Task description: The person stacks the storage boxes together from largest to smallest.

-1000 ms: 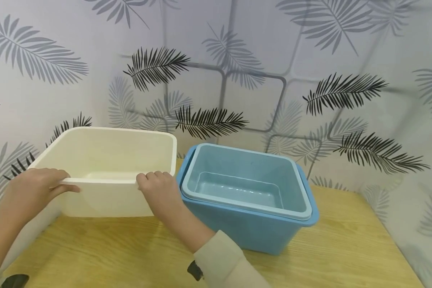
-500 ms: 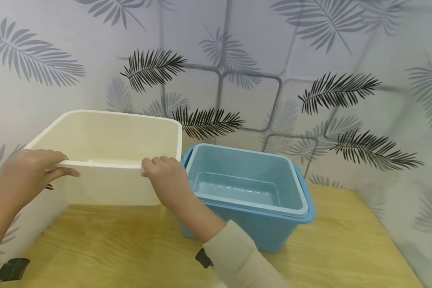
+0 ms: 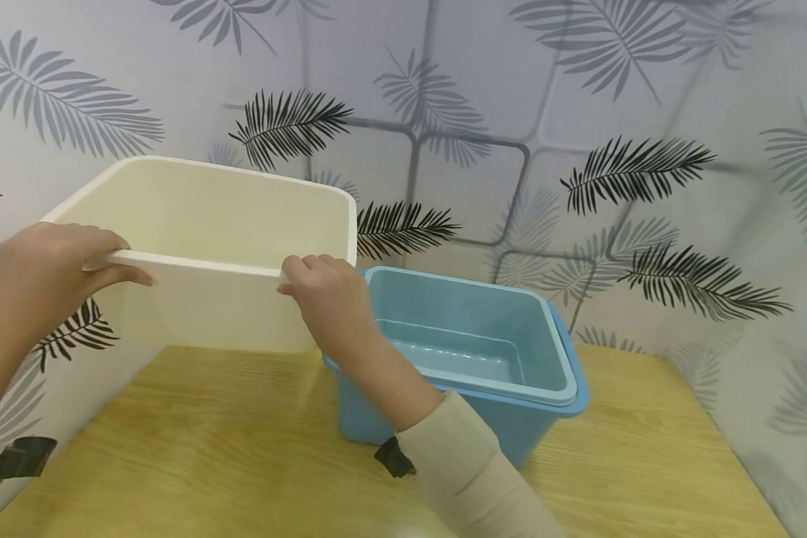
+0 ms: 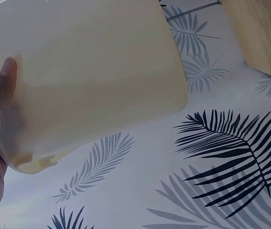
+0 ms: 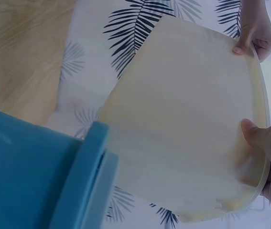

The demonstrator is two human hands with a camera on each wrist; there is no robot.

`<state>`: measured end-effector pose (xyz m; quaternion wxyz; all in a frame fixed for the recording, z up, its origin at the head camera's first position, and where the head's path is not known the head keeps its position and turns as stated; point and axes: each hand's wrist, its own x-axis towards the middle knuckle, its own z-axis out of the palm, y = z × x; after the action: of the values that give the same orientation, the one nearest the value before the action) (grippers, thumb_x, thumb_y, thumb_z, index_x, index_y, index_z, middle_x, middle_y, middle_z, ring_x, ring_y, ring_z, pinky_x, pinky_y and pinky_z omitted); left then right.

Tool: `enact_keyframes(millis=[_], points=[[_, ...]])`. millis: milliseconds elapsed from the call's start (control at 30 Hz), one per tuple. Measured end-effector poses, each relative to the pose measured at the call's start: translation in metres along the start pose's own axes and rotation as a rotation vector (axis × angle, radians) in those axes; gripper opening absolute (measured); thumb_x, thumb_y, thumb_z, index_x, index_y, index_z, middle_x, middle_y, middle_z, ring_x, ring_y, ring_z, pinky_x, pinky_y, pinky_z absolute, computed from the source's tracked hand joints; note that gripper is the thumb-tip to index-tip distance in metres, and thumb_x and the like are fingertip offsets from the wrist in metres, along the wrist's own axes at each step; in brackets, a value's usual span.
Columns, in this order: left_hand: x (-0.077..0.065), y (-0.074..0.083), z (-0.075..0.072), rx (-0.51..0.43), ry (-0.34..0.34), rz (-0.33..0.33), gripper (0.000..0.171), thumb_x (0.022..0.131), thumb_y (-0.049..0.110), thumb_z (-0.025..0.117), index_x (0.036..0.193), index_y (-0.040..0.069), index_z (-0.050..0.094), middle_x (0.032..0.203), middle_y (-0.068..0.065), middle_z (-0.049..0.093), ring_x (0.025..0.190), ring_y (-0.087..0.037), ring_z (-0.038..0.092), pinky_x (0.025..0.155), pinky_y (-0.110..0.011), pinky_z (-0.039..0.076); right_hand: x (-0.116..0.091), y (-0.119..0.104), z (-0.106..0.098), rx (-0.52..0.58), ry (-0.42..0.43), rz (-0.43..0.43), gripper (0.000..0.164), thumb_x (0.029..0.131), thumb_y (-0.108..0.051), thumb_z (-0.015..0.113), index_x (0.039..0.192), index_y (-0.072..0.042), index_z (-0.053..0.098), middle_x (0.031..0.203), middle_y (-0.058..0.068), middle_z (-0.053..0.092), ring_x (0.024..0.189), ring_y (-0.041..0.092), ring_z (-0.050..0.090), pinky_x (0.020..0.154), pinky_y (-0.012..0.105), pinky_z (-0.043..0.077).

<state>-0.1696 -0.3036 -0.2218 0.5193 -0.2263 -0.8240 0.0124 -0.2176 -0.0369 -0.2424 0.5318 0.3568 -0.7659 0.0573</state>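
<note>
A cream plastic bin (image 3: 222, 310) hangs in the air above the table's left part, its open top facing up and toward me. My left hand (image 3: 47, 265) grips the near rim at its left end, fingers over the rim and thumb on the outer wall. At the right end of that rim, my right hand (image 3: 329, 299) holds on the same way. Both thumbs press the bin's outside in the right wrist view. Right of it on the table stands a blue bin (image 3: 444, 415) with a lighter blue bin (image 3: 474, 317) nested inside. My right forearm crosses in front of the blue pair.
The wooden table (image 3: 229, 448) reaches back to a wall (image 3: 471, 90) with a leaf pattern, which also closes in at left and right. Dark straps (image 3: 395, 457) circle my wrists by the beige sleeves.
Both hands have raised the cream bin, and it has shifted slightly to the right. Its right end now overlaps the left edge of the blue bins in view. The blue bins stay put.
</note>
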Motion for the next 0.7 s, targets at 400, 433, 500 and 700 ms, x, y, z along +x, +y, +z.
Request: enact_keyframes(millis=[400,433,500,700], points=[[0.027,0.012,0.006,-0.014,0.057,0.039,0.064,0.081,0.064,0.030,0.060,0.008,0.052,0.050,0.001,0.047,0.046,-0.008,0.033,0.045,-0.026,0.032,0.010,0.025,-0.023,0.053,-0.099,0.053,0.022,0.076,-0.026,0.073,0.071,-0.010,0.059,0.058,-0.001,0.059,0.055,0.012,0.055,0.053,0.016,0.047],[0.028,0.014,0.008,-0.016,0.065,0.045,0.063,0.081,0.064,0.030,0.060,0.008,0.051,0.050,0.002,0.045,0.046,-0.007,0.032,0.045,-0.025,0.032,0.010,0.027,-0.024,0.054,-0.102,0.055,0.022,0.076,-0.025,0.073,0.070,-0.010,0.059,0.058,0.000,0.059,0.054,0.012,0.055,0.053,0.017,0.047],[0.031,0.017,0.012,-0.030,0.074,0.045,0.062,0.080,0.065,0.031,0.059,0.009,0.050,0.049,0.003,0.043,0.047,-0.007,0.030,0.045,-0.025,0.031,0.008,0.032,-0.026,0.066,-0.113,0.063,0.021,0.077,-0.025,0.073,0.071,-0.009,0.059,0.058,0.000,0.059,0.055,0.013,0.055,0.053,0.017,0.048],[0.037,0.027,0.024,-0.033,0.099,0.064,0.057,0.079,0.065,0.030,0.057,0.013,0.041,0.049,0.006,0.032,0.046,-0.005,0.023,0.040,-0.025,0.024,0.003,0.045,-0.034,0.108,-0.154,0.081,0.021,0.077,-0.021,0.073,0.072,-0.007,0.058,0.062,0.003,0.061,0.057,0.016,0.057,0.055,0.020,0.049]])
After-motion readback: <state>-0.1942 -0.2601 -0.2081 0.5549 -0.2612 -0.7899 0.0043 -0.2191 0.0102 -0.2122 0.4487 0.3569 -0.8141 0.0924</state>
